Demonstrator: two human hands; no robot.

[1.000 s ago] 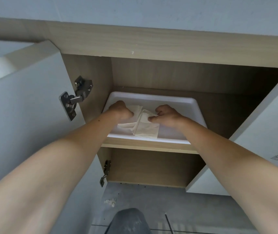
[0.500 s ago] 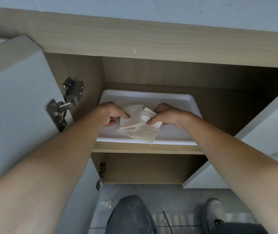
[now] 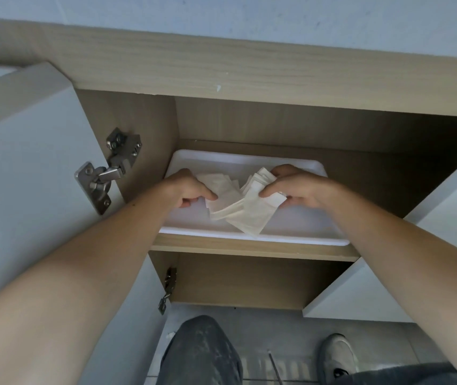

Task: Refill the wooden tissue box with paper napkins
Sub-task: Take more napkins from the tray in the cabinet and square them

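A loose stack of cream paper napkins [image 3: 245, 209] hangs fanned out over a white tray [image 3: 291, 226] on the cabinet's shelf. My left hand [image 3: 191, 190] pinches the stack's left side, thumb on top. At the right side my right hand [image 3: 295, 184] grips several napkins, which splay upward between its fingers. The lowest napkin droops toward the tray's front rim. No wooden tissue box is in view.
The cabinet is open, with the white left door [image 3: 27, 176] and its metal hinge [image 3: 108, 170] beside my left forearm, and the right door [image 3: 429, 259] by my right forearm. A wooden top panel [image 3: 221, 65] overhangs. Below are my knee [image 3: 199, 351], a shoe [image 3: 338, 357] and tiled floor.
Both hands have lifted the napkins off the tray floor and drawn slightly apart, so the stack has fanned out. The view has tilted down, showing the shoe.
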